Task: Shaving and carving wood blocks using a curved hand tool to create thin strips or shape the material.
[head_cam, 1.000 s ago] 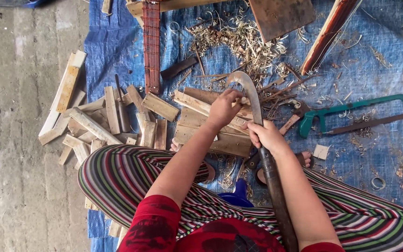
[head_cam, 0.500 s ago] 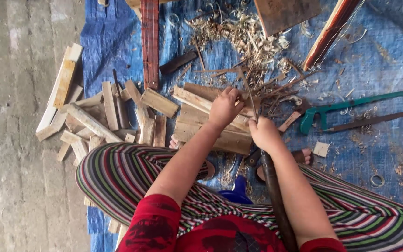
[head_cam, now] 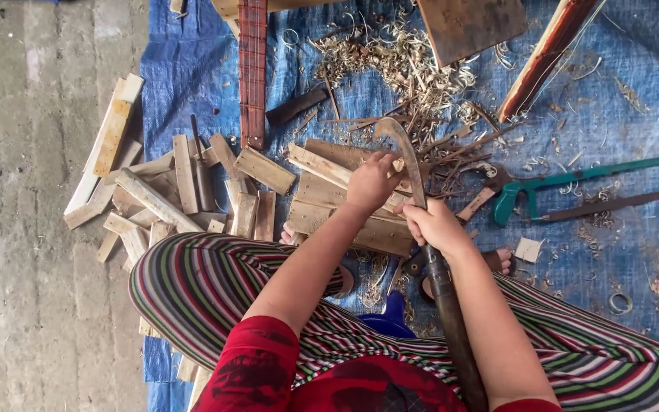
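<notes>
Crinkled blue tarp [head_cam: 634, 252] over grey concrete floor [head_cam: 17, 229]. Right hand [head_cam: 436, 227] clamped on long dark-handled curved blade [head_cam: 409, 164]; left hand [head_cam: 371, 181] fingers wrapped around thin stick on rough plank [head_cam: 322, 191]. Beyond, curly shavings [head_cam: 398, 61], green hacksaw [head_cam: 589, 191].

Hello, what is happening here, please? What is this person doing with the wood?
A person sits on a blue tarp and works wood with a long curved blade. The right hand grips the blade near its handle, and the left hand steadies a piece on the wooden planks in front. Wood shavings, cut wood blocks and a green hacksaw lie around.
</notes>
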